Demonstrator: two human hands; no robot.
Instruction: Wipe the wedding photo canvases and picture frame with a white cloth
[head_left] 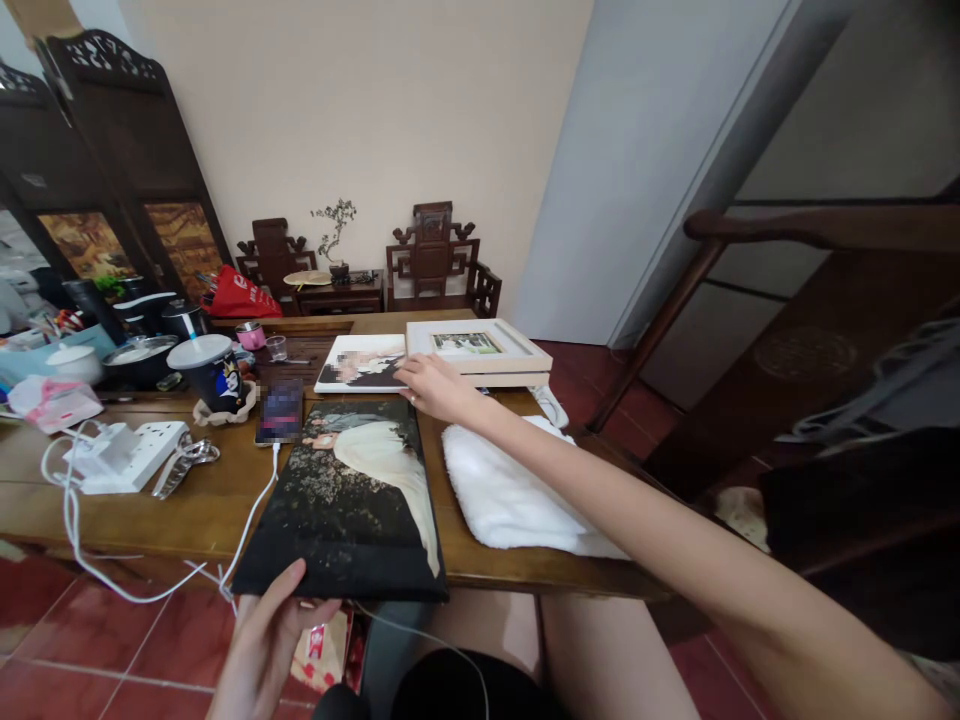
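Note:
A dark photo album (352, 500), its cover showing a person in a long white gown, lies at the table's near edge. My left hand (274, 625) holds its near edge, thumb on top and fingers below. At the album's far right corner, my right hand (431, 385) has its fingers bent together round the corner; the fingertips are partly hidden. Just beyond the right hand is a white-edged photo book (360, 362) with a picture on top. Right of that, a pale wooden picture frame (517, 352) lies flat. A white towel (495, 490) rests under my right forearm.
Left of the album are a phone (279, 412) on a charging cable, a lidded drink cup (214, 375) and a white power strip (142, 460) with loose cables. Bowls and a pink mug (250, 336) stand farther back. A wooden chair (750, 300) is at right.

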